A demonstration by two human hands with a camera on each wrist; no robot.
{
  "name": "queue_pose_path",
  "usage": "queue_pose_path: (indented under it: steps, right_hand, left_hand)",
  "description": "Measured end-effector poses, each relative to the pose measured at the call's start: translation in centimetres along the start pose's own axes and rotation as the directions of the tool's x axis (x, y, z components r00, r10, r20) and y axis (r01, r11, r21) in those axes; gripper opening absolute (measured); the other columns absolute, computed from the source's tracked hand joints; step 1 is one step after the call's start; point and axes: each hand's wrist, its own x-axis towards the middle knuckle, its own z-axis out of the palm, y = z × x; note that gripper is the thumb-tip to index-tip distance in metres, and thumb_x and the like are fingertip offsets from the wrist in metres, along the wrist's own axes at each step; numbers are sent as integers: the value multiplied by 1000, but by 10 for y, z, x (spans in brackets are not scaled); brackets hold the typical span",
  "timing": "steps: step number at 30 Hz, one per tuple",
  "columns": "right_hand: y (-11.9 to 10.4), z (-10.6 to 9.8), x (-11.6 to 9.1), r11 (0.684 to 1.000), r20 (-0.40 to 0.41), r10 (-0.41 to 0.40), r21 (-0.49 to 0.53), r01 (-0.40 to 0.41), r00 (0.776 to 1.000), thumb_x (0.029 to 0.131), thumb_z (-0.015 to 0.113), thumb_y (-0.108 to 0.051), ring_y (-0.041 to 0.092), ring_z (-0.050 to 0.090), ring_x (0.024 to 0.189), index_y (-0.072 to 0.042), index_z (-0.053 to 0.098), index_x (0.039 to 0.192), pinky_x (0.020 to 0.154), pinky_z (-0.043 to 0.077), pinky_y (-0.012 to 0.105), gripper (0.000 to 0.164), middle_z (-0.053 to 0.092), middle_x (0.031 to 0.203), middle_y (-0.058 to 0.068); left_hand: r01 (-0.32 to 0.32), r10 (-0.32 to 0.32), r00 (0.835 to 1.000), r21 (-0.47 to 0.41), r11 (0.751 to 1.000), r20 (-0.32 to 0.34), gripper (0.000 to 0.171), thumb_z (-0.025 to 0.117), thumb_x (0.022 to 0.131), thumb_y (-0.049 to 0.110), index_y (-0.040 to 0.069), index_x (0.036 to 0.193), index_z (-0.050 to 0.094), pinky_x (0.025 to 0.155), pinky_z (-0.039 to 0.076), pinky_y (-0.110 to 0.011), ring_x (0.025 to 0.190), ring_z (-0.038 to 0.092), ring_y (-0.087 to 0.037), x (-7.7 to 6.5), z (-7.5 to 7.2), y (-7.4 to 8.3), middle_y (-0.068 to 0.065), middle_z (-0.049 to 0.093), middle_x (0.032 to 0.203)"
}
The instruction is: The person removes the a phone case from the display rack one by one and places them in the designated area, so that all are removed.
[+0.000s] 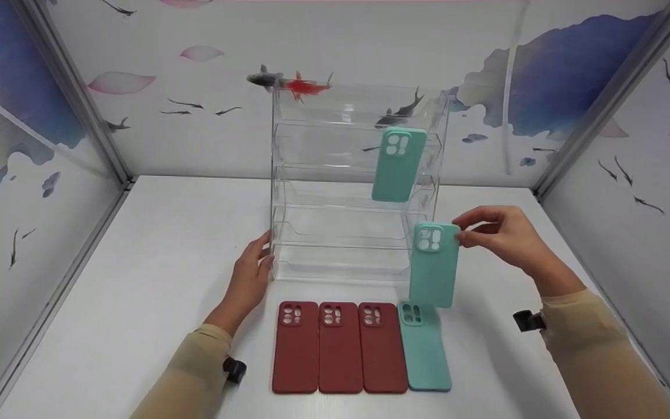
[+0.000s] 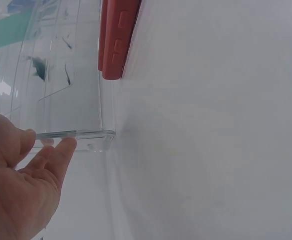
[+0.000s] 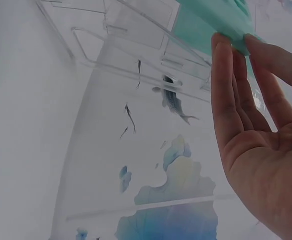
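Between thumb and fingers, my right hand (image 1: 506,235) pinches the upper right edge of a teal phone case (image 1: 435,273). This case is upright in front of the rack's lower right corner, its camera cutouts at the top. My left hand (image 1: 249,278) grips the left side panel of a clear acrylic tiered rack (image 1: 341,226), thumb and fingers on either side of the panel edge in the left wrist view. Another teal phone case (image 1: 399,174) leans in an upper tier at the right. A third teal phone case (image 1: 428,355) lies on the table, slightly slanted.
Three red phone cases (image 1: 341,355) lie side by side in front of the rack, left of the teal one. The white table (image 1: 166,250) is enclosed by printed panels (image 1: 195,139) with grey metal corner posts (image 1: 73,87).
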Motion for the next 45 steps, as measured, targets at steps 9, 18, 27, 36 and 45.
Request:
queue_pose_path:
  steps: [9,18,27,36,45]
  right_hand:
    - [33,-3,-15,997,55,77,15,-77,996,92,80,-23,19,78,93,-7,74,118,84,65,27,31,72,115,16]
    - [68,-13,-29,990,93,138,24,-141,986,93,79,-25,19,78,93,-4,71,121,84,66,30,36,69,117,19]
    - [94,-15,-37,982,157,186,1,-189,970,94,78,-23,22,78,92,-2,70,123,83,66,29,37,70,115,19]
    - [106,4,-37,983,218,179,0,-184,959,94,78,-21,23,76,88,-2,71,121,80,67,30,34,71,110,17]
    - [119,23,-37,974,211,226,-47,-221,951,95,76,-21,22,75,91,-5,74,120,80,67,32,29,72,112,13]
  left_hand:
    - [-12,12,1000,7,1000,2,53,49,110,11,9,161,33,120,46,-49,140,54,-35,0,1,0,-14,45,157]
    - [2,-2,1000,20,1000,5,54,48,110,13,9,161,32,120,45,-48,141,53,-34,-1,0,0,-13,44,159]
    - [4,-4,1000,3,1000,2,53,48,110,12,9,161,33,121,44,-49,140,54,-35,-1,-1,1,-14,44,159]
    - [20,-20,1000,8,1000,1,54,49,110,13,11,162,33,120,45,-47,140,54,-34,-1,-1,0,-13,45,158]
    - [-2,2,1000,23,1000,6,53,47,110,12,9,161,31,120,46,-47,140,54,-34,-1,-1,-1,-14,44,158]
